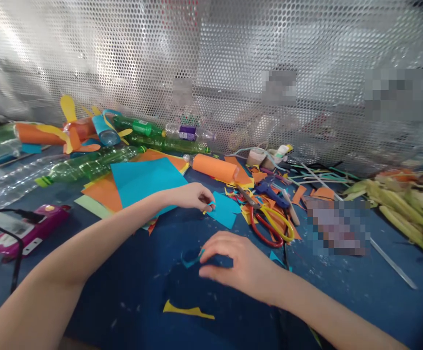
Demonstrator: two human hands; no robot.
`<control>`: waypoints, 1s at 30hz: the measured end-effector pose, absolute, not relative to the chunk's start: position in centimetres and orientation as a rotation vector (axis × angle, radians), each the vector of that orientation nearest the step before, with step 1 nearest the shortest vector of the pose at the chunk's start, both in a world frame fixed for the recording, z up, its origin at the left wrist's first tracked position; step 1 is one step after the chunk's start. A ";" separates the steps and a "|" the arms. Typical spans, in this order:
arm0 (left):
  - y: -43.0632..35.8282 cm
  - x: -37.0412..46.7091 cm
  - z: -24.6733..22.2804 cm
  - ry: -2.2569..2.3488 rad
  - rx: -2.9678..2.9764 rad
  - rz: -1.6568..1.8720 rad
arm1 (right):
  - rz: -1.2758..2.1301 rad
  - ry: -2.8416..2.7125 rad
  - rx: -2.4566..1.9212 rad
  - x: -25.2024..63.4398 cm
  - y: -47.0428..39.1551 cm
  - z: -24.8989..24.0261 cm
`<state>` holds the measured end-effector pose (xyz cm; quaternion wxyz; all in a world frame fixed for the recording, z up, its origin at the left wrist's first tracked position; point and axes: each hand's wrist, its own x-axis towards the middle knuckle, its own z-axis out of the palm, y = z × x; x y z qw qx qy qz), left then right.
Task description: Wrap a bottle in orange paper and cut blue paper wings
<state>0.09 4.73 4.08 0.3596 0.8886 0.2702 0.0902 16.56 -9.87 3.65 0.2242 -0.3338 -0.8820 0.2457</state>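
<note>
My left hand (193,195) is closed in a pinch at the left edge of a small cut piece of blue paper (225,210). A tiny yellow bit shows under its fingertips. Nearer to me, my right hand (242,262) is held with thumb and fingers apart, nothing between them. Just left of its fingertips is a thin curved blue paper scrap (190,262), partly blurred. A yellow paper strip (188,310) lies on the blue table (134,296) closer to me. Scissors with red and yellow handles (269,226) rest right of the blue piece.
Blue sheet (145,177) tops a stack of coloured paper. Behind lie an orange-wrapped bottle (214,166) and green bottles (91,164). A blue glue gun (273,193) sits among scraps. A purple power strip (32,233) is left; corn husks (400,204) right. Perforated metal (211,58) stands behind.
</note>
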 end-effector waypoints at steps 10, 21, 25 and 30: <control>4.5 0.3 3.9 0.672 2.253 0.215 | 0.207 -2.923 -0.630 14.7 -12.4 2.3; 4.3 0.3 4.1 0.728 2.220 0.223 | -0.339 -2.877 -0.935 14.1 -13.9 0.2; 4.3 0.2 4.1 0.741 2.243 0.253 | -0.300 -2.807 -0.989 13.9 -13.5 -0.4; 5.6 1.3 3.5 0.836 2.288 0.441 | 0.010 -2.539 -1.300 17.3 -10.0 4.1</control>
